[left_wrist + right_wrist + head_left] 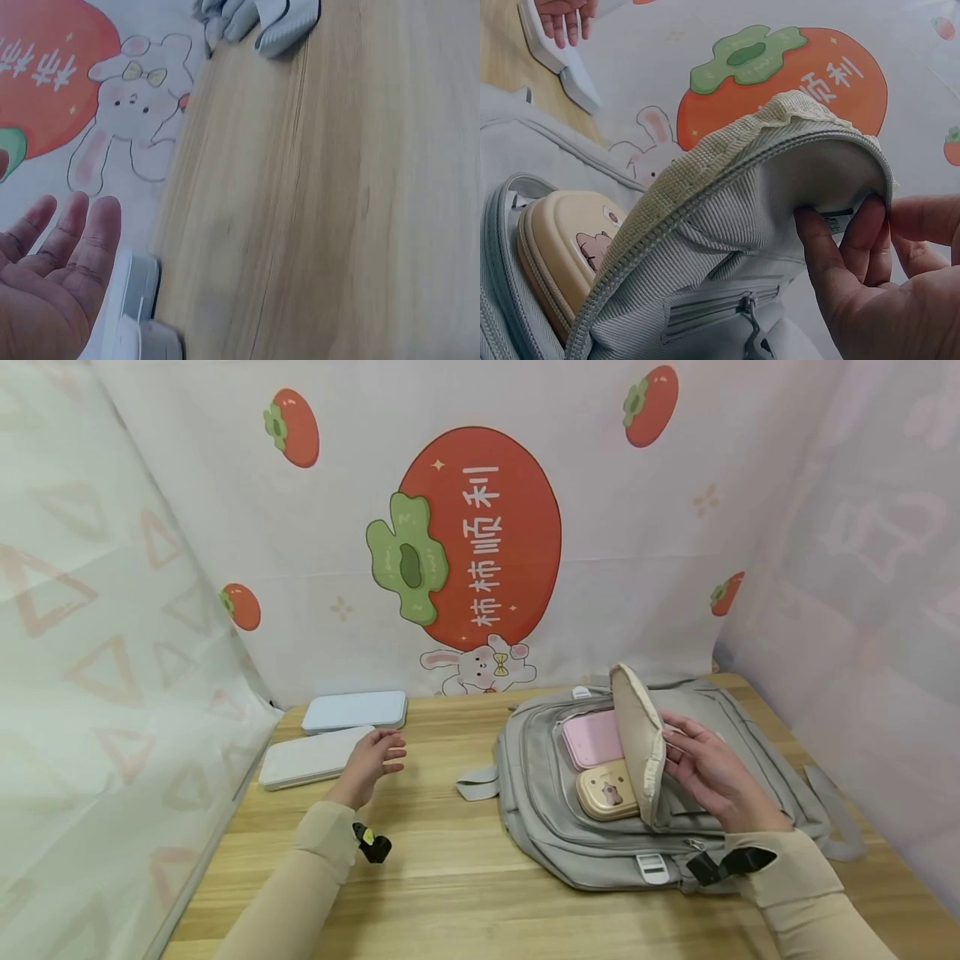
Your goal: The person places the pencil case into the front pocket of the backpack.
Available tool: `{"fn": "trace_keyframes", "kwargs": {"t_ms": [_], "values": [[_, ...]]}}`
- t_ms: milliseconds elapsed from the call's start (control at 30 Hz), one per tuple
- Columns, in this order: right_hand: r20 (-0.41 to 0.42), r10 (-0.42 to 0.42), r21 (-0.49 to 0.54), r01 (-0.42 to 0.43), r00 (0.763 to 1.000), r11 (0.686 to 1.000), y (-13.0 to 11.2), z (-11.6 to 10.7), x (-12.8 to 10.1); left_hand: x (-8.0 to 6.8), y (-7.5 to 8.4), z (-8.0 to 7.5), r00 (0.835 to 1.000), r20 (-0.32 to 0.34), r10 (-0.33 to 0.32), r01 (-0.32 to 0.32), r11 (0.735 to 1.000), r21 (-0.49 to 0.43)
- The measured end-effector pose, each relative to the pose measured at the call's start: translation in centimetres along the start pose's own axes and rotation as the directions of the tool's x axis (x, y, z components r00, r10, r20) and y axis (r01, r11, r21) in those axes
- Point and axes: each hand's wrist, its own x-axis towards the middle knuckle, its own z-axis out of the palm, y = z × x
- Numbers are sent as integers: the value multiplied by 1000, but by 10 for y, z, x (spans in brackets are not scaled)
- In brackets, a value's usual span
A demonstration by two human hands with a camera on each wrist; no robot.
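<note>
A grey backpack (pixel 540 827) lies flat on the table at the right. My right hand (pixel 705 768) pinches the edge of its zippered pocket flap (pixel 637 743) and holds it raised; in the right wrist view the thumb and fingers grip the zipper edge (pixel 840 135). Inside the pocket sit a pink case (pixel 592 739) and a cream-yellow case (pixel 606 791) with a small animal picture, both partly behind the flap. At the left, my left hand (pixel 367 766) hovers by the right end of a white case (pixel 311 758), its fingers loosely extended and holding nothing.
A light blue case (pixel 355 710) lies just behind the white one, near the back edge of the wooden table (pixel 450 893). A grey strap (pixel 477 783) sticks out from the backpack's left side. Printed cloth (pixel 600 568) hangs behind and on both sides.
</note>
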Motion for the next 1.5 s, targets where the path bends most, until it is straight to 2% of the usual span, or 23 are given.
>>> {"fn": "trace_keyframes", "kwargs": {"t_ms": [233, 433, 700, 933, 1100, 1167, 1267, 1367, 1500], "values": [[8, -2, 12, 2, 1000, 1000, 2, -2, -1, -6, 5, -29, 998, -60, -32, 33, 999, 7], [16, -8, 1, 8, 1000, 1000, 3, -3, 0, -10, 9, -50, 995, -82, -49, 50, 999, 20], [7, -6, -24, 6, 1000, 1000, 3, -2, 0, -12, 10, -79, 983, -174, -62, 75, 995, 69], [10, -5, -17, 5, 1000, 1000, 3, -1, 0, -13, 14, -103, 958, -284, -24, 43, 997, 62], [10, -9, -14, 9, 1000, 1000, 3, -2, -1, -16, 8, -116, 952, -305, -19, 55, 992, 112], [7, -7, -13, 7, 1000, 1000, 3, -2, -1, -18, 4, -120, 948, -319, -25, 72, 988, 136], [4, -5, -10, 6, 1000, 1000, 3, -2, 0, -20, -1, -125, 929, -369, -26, 92, 983, 161], [6, -8, -9, 8, 1000, 1000, 3, -1, 0, -20, -4, -130, 911, -412, -39, 135, 969, 209], [8, -9, 2, 9, 1000, 1000, 2, -1, 1, -17, -11, -137, 895, -441, -66, 194, 949, 250]]}}
